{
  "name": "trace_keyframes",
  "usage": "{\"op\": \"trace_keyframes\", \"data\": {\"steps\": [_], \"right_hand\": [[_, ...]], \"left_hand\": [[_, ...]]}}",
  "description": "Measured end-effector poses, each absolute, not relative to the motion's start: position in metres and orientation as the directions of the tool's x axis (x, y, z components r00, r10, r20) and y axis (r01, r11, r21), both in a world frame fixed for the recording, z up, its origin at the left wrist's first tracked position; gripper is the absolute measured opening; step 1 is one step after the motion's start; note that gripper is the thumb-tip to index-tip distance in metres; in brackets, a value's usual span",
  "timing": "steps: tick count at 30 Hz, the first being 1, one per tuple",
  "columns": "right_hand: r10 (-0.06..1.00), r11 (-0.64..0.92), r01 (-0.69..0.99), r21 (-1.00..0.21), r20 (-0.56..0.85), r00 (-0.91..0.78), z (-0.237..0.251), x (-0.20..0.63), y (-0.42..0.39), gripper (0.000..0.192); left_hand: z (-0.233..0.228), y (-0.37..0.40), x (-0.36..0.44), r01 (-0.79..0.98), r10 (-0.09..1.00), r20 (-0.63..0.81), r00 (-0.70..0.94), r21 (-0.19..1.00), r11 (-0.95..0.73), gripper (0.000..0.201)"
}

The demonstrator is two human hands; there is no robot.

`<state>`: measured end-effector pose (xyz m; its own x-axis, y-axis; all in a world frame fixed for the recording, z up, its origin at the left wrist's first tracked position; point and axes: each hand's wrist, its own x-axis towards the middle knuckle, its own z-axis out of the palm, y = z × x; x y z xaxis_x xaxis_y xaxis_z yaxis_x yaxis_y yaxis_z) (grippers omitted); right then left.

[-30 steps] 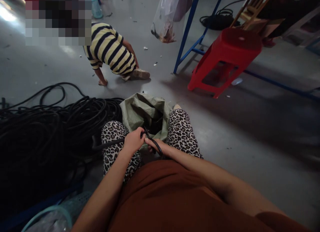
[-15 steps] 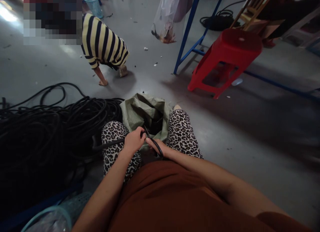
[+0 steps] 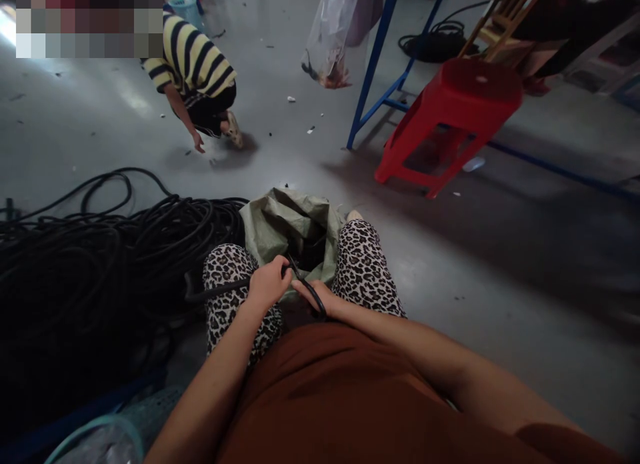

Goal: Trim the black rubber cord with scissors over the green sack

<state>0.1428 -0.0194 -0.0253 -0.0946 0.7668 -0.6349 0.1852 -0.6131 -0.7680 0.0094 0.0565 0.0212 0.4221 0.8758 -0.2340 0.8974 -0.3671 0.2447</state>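
The left hand (image 3: 267, 285) is closing its fingers around a black cable (image 3: 220, 289), gripping it just above the left knee. The right hand (image 3: 316, 297) is lying just right of it, between the knees, with the same cable looping across it; its fingers are curled about the loop, though how tightly they are pressing cannot be told. The two hands are sitting close together, nearly touching. From the left hand the cable is running left toward a big pile (image 3: 100, 264) of black cable that is covering the floor (image 3: 500, 264) on the near left.

Just beyond the hands, a green sack (image 3: 280, 224) is standing open between the legs, its mouth facing up and dark inside. The legs are showing in leopard-print trousers (image 3: 367, 264), and a rust-coloured shirt (image 3: 350, 397) is filling the near edge.

Far left, another person in a striped top (image 3: 193, 57) is crouching and reaching one hand down to the floor. Far right, a red stool (image 3: 460, 111) is standing tilted in view beside a blue frame (image 3: 375, 71), with a clear bag (image 3: 333, 37) hanging near it. A teal basket (image 3: 115, 427) is sitting at the near left corner.
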Motion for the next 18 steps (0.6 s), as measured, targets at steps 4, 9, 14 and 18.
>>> {"op": "trace_keyframes", "data": {"steps": [4, 9, 14, 18], "right_hand": [[0.770, -0.608, 0.176, -0.774, -0.629, -0.105, -0.0150, 0.1443, -0.0199, 0.055], [0.774, -0.601, 0.212, -0.771, -0.627, -0.087, -0.0134, 0.1438, -0.0205, 0.054], [0.773, -0.598, 0.252, -0.761, -0.631, -0.068, -0.0170, 0.1437, -0.0217, 0.054], [0.780, -0.575, 0.299, -0.762, -0.620, -0.079, -0.0214, 0.1461, -0.0234, 0.053]], "left_hand": [[0.0218, 0.0569, 0.0102, 0.899, 0.879, -0.232, 0.416, 0.250, -0.359, 0.025], [0.0230, 0.0582, 0.0106, 0.895, 0.875, -0.235, 0.423, 0.262, -0.362, 0.024], [0.0234, 0.0593, 0.0091, 0.893, 0.869, -0.249, 0.427, 0.268, -0.361, 0.024], [0.0232, 0.0596, 0.0070, 0.888, 0.856, -0.270, 0.442, 0.265, -0.375, 0.024]]}}
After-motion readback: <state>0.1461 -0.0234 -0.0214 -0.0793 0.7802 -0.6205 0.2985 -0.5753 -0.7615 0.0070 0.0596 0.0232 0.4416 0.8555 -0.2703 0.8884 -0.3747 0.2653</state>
